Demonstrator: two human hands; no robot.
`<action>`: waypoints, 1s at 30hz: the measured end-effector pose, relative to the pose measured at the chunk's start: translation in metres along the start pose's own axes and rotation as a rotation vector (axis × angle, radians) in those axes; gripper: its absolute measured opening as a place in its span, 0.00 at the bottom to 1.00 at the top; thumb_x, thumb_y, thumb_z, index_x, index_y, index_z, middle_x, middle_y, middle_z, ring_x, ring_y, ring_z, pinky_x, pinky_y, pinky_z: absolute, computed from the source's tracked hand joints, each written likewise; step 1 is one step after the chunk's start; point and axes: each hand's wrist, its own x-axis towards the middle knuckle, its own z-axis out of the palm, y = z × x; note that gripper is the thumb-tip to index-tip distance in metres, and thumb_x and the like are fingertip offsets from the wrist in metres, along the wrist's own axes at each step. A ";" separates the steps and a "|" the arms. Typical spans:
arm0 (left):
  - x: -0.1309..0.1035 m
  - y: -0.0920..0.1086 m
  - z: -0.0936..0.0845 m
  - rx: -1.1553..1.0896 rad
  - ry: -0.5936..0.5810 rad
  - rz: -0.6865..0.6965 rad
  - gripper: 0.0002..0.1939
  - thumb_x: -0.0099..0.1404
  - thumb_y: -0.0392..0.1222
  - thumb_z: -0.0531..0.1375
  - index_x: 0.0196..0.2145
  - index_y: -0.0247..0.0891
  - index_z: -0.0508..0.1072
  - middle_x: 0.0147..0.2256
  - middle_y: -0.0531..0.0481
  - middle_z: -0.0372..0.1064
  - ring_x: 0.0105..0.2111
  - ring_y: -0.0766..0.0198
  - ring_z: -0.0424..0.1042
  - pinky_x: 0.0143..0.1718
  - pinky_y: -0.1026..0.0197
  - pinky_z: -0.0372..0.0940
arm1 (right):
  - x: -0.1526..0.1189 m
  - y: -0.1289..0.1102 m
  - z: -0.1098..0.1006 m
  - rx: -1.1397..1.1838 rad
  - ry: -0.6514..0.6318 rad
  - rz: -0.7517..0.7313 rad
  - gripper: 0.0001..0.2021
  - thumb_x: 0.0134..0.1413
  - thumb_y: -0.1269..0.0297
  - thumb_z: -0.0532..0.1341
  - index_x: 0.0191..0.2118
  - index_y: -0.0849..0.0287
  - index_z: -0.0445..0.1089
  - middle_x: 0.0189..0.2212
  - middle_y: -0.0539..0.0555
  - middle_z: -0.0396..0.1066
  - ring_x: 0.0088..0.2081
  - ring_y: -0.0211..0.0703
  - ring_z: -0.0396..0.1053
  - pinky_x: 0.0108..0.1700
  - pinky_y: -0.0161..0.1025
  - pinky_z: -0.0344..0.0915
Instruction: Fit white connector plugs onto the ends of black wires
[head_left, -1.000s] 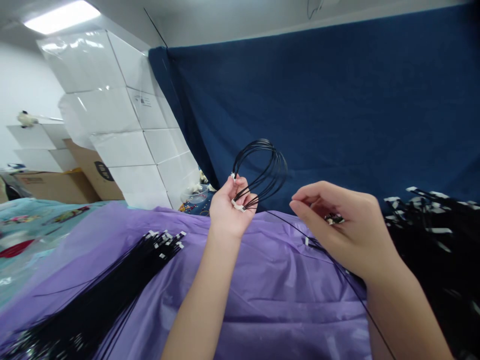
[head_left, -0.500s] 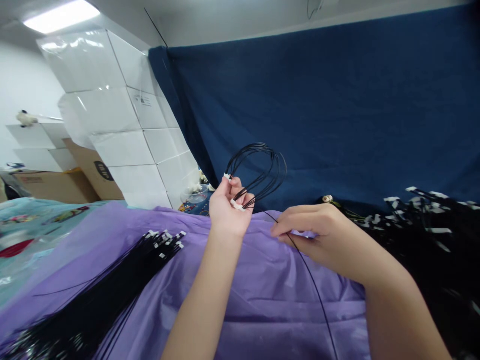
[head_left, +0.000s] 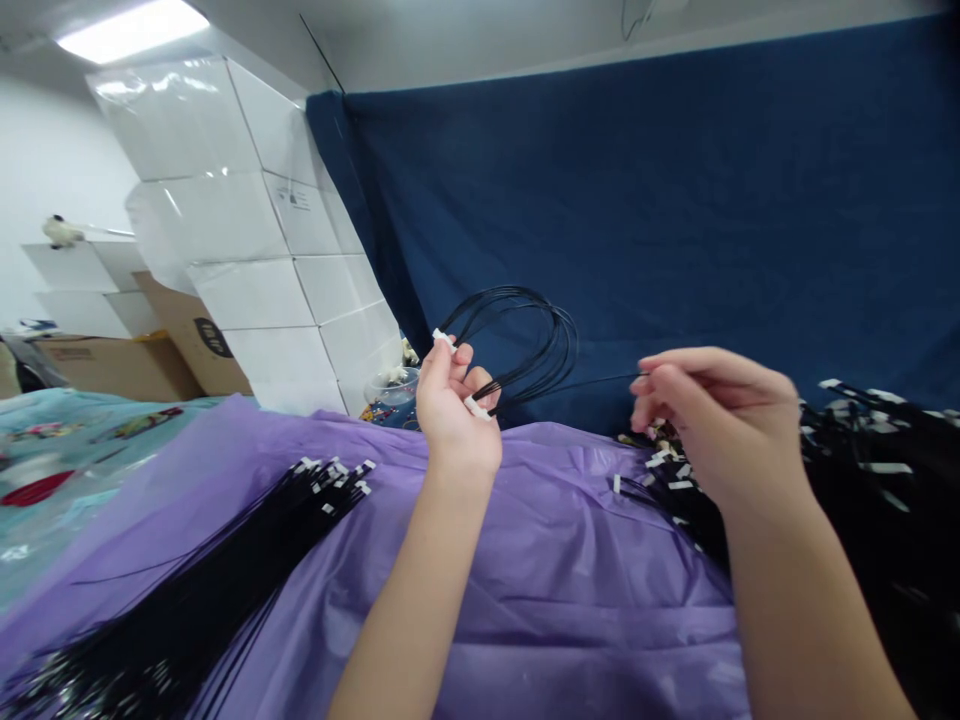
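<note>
Your left hand [head_left: 459, 410] holds the cable [head_left: 564, 340] up above the sheet [head_left: 585, 600], bent into a loop, one white plug [head_left: 444, 340] at your thumb and another lower by the palm. Your right hand [head_left: 720, 430] pinches a thin strand [head_left: 604, 380] that runs out sideways from the loop. So the loop looks formed, with that strand the part not gathered in; whether its end is free, you cannot tell.

Only the strand crosses the gap between your hands. The sheet's far edge lies near them, with the curtain [head_left: 645, 220] behind. A bundle [head_left: 225, 570] bounds the left, a dark pile [head_left: 885, 540] the right.
</note>
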 end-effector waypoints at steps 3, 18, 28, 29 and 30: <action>-0.002 0.001 0.000 0.049 -0.041 0.020 0.05 0.64 0.40 0.58 0.34 0.38 0.64 0.24 0.59 0.58 0.13 0.77 0.49 0.14 0.70 0.45 | 0.006 0.002 -0.004 0.243 0.198 -0.020 0.03 0.55 0.63 0.64 0.32 0.54 0.74 0.23 0.48 0.67 0.19 0.35 0.64 0.20 0.36 0.64; -0.017 -0.013 0.006 0.339 -0.218 0.018 0.08 0.61 0.44 0.61 0.32 0.38 0.67 0.23 0.56 0.59 0.14 0.78 0.52 0.13 0.72 0.40 | 0.000 -0.019 -0.013 0.392 0.037 0.097 0.13 0.62 0.54 0.57 0.29 0.49 0.72 0.19 0.45 0.46 0.15 0.29 0.45 0.18 0.32 0.52; -0.022 -0.016 0.007 0.306 -0.346 0.110 0.07 0.62 0.41 0.61 0.30 0.36 0.69 0.22 0.55 0.59 0.17 0.76 0.54 0.15 0.73 0.47 | -0.012 -0.021 0.014 -0.190 0.011 -0.019 0.01 0.47 0.68 0.69 0.28 0.57 0.77 0.19 0.49 0.67 0.20 0.31 0.57 0.19 0.31 0.53; -0.023 -0.016 0.007 0.306 -0.356 0.113 0.06 0.62 0.41 0.61 0.30 0.37 0.69 0.22 0.54 0.59 0.17 0.76 0.54 0.16 0.73 0.47 | -0.012 -0.021 0.013 -0.210 -0.004 -0.026 0.01 0.47 0.68 0.68 0.28 0.57 0.77 0.20 0.49 0.68 0.20 0.31 0.58 0.19 0.31 0.54; -0.024 -0.016 0.007 0.305 -0.364 0.113 0.06 0.62 0.41 0.61 0.30 0.37 0.69 0.23 0.54 0.60 0.17 0.76 0.54 0.16 0.73 0.48 | -0.012 -0.021 0.013 -0.222 -0.015 -0.028 0.01 0.48 0.67 0.68 0.28 0.57 0.77 0.21 0.50 0.69 0.20 0.32 0.59 0.20 0.31 0.55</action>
